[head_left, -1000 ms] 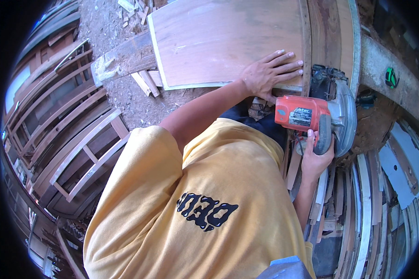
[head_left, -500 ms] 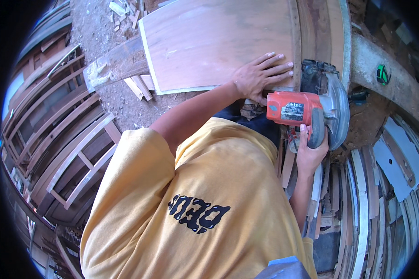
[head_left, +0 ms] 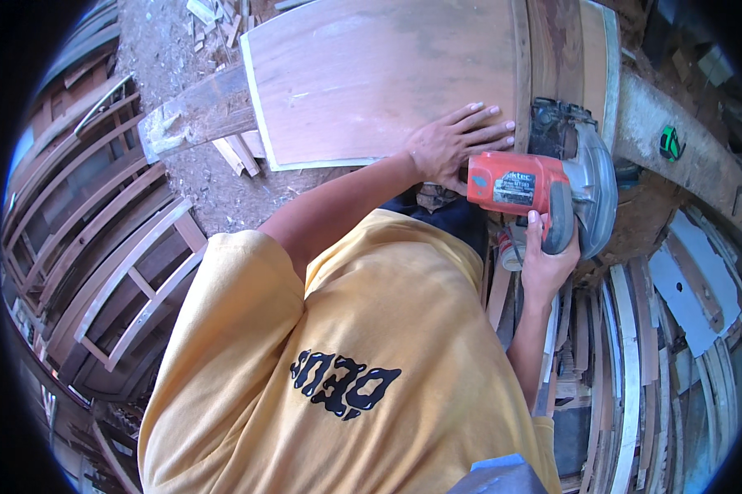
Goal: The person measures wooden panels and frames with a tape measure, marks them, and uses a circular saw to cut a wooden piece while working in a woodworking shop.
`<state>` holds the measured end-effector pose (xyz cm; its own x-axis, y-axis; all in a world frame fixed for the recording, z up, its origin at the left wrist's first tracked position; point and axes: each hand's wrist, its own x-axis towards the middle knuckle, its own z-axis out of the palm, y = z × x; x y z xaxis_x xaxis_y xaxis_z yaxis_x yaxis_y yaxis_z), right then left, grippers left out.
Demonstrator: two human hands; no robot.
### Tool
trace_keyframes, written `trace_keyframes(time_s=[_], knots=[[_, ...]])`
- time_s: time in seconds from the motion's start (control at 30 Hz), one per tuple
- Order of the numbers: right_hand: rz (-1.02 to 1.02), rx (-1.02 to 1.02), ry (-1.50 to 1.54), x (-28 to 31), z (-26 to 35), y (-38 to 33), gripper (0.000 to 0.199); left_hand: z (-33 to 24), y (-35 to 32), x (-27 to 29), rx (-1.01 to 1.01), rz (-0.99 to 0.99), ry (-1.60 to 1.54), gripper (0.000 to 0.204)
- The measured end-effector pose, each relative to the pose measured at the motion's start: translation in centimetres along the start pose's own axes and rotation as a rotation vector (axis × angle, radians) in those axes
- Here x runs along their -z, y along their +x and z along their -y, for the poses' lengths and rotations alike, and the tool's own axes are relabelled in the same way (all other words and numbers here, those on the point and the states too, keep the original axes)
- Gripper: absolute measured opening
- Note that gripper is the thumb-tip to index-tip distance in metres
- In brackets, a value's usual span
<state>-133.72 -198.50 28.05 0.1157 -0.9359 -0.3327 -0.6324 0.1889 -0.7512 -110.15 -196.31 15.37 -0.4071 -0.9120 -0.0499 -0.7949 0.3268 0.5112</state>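
Note:
My right hand is wrapped round the dark handle of a red circular saw. The saw has a grey blade guard and its base rests at the near edge of a plywood sheet. My left hand lies on the sheet just left of the saw, its fingers stretched out. A dark wooden strip runs lengthwise along the sheet's right part, in line with the saw's base. The blade is hidden by the guard.
Wooden beams support the sheet on both sides. A green tape measure lies on the right beam. Wooden frames stack at left, and long offcuts lie at lower right. Scraps litter the ground. A white can stands below the saw.
The whole view has shifted slightly, so everything sits a little further left. Both hands keep their places, the right on the saw and the left on the sheet.

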Motion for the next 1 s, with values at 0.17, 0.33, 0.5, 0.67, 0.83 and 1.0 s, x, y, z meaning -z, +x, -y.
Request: trace_keyframes(time_s=[0.17,0.33,0.5,0.67,0.83,1.0], knots=[[0.021,-0.002,0.005,-0.2,0.2,1.0,0.021,0.0,-0.1,-0.5,0.014,-0.031,-0.028,0.097],[0.01,-0.062,0.068,-0.7,0.9,2.4,0.021,0.3,0.3,-0.3,0.012,0.016,-0.004,0.1],[0.022,-0.032,0.055,-0.9,0.7,3.4,0.021,-0.1,0.3,-0.2,0.043,0.045,0.023,0.098],[0.003,0.0,0.061,-1.4,1.2,4.8,0.022,0.1,0.3,-0.2,0.02,0.078,0.022,0.099],[0.023,-0.017,0.034,-1.6,1.9,6.4,0.024,0.4,0.4,-0.9,0.046,0.107,-0.044,0.097],[0.008,0.039,0.017,-2.0,2.5,8.1,0.026,0.2,0.8,-0.9,0.055,0.128,-0.034,0.092]])
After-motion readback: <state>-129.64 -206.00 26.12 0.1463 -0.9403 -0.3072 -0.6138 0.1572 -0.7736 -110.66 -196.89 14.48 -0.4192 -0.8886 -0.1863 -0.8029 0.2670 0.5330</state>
